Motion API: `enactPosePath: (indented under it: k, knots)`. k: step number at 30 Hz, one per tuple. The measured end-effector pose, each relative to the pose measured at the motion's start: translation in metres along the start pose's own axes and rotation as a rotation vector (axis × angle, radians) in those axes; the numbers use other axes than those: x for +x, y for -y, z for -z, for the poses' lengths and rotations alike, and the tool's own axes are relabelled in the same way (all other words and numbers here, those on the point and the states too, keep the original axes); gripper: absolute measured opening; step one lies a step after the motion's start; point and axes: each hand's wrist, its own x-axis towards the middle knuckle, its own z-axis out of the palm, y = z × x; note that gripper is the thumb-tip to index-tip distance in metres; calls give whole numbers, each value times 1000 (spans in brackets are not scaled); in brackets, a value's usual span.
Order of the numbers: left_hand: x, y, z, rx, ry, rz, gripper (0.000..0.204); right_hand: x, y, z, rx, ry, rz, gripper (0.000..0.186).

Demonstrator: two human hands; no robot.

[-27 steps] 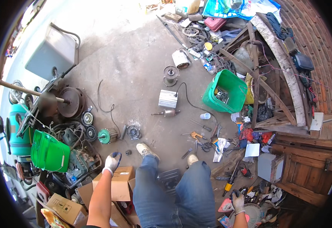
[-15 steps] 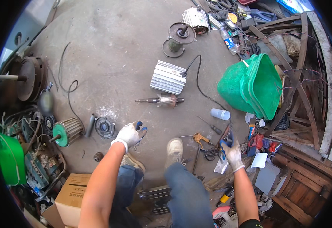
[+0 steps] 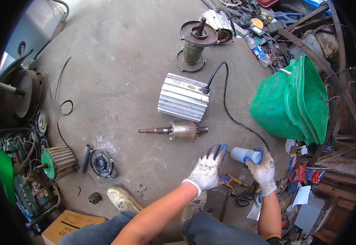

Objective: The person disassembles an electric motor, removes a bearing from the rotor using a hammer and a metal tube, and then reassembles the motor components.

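My right hand (image 3: pixel 263 173), in a white glove with blue fingertips, closes round one end of a pale translucent plastic cup (image 3: pixel 239 154) lying on its side. The thumb lies across the cup near its rim. My left hand (image 3: pixel 206 170), gloved the same way, is just left of the cup, fingers stretched out and holding nothing. Beyond the left hand, a motor rotor with a long shaft (image 3: pixel 184 130) lies on the floor. Behind it sits a silver finned motor housing (image 3: pixel 183 98) with a black cable (image 3: pixel 227 100) curving to the right.
Nearby on the right are orange-handled pliers (image 3: pixel 233 180), black scissors (image 3: pixel 243 199) and a green bucket (image 3: pixel 276 104) on its side. A green motor part with a flange (image 3: pixel 193 51) stands at the back. Left are a round black end cover (image 3: pixel 101 163) and a green-ended rotor (image 3: pixel 58 162).
My right hand has gone from the tools on the right to the plastic cup and grasped it. My left hand has swung right, towards the cup. The view has shifted closer to the floor parts.
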Motion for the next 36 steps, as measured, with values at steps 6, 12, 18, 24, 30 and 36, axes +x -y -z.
enactPosePath:
  k: [6,12,18,24,30,36]
  knots:
    - [-43,-12,-11,-70,113,-75,72,-63,23,-15,556,499,64,38]
    - [-68,39,1,-95,409,-25,62,-51,-22,-30,648,775,-74,36]
    - [-62,42,-1,-199,409,298,69,-42,-77,-77,-378,-32,106,66]
    - [-42,45,2,-149,759,462,71,-65,-29,-118,882,413,125,58]
    - [-58,61,30,-800,979,705,47,-73,3,-141,1192,781,172,57]
    - [-62,46,57,-960,916,912,46,-72,8,-160,1121,709,254,52]
